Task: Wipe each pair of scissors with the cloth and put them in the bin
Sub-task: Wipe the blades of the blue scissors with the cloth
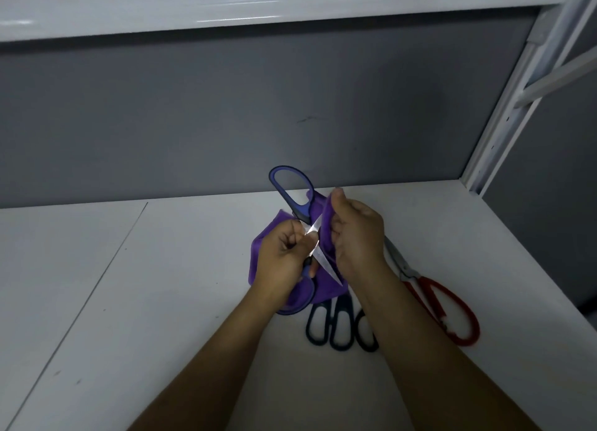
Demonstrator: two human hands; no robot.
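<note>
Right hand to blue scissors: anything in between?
Only the cloth: the right hand holds it against a blade of the open blue scissors, as wiping needs. The left hand grips the scissors directly. No bin is in view.

My purple cloth [263,253] looks soft and matt; blue plastic-handled scissors [303,216] show glossy metal blades; white desk [161,285] smooth.

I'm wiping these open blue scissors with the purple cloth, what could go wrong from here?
The blue-handled steel scissors are spread open; if the left hand's grip slips, the bare blade could nick a wrist. The right hand holds the purple cloth against the other blade, so the edge might cut through. The red-handled scissors and dark-handled scissors beside the right forearm could get knocked.
</note>
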